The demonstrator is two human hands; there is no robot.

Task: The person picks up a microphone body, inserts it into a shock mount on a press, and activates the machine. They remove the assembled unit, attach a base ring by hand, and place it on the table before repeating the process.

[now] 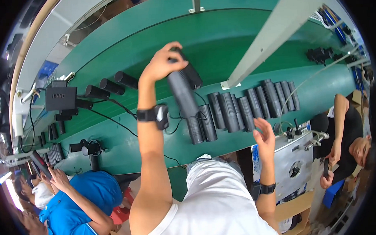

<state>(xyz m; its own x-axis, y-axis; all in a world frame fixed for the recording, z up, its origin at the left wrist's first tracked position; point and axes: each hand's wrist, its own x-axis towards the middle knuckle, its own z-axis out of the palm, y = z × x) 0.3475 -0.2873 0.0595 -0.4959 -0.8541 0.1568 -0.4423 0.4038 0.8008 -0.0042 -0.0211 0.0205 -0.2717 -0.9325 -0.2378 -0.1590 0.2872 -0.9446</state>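
Observation:
My left hand (pixel 163 63) reaches far over the green bench, its fingers closed at the upper end of a ribbed black cylinder (pixel 183 95). That cylinder is tilted and blurred by motion. A second black cylinder (pixel 192 76) lies right behind it; whether my fingers grip this one too is hard to tell. Below and to the right runs a row of similar black cylinders (pixel 228 112) lying side by side. My right hand (pixel 264 139) is near the lower ends of that row, fingers apart and slightly curled, with nothing in it.
A grey metal post (pixel 272 36) rises from the green bench (pixel 123 41). A black box (pixel 61 98) with cables and more cylinders (pixel 111 87) are at left. A metal fixture (pixel 295 163) stands at right. Co-workers are on both sides, one in a blue shirt (pixel 85 195).

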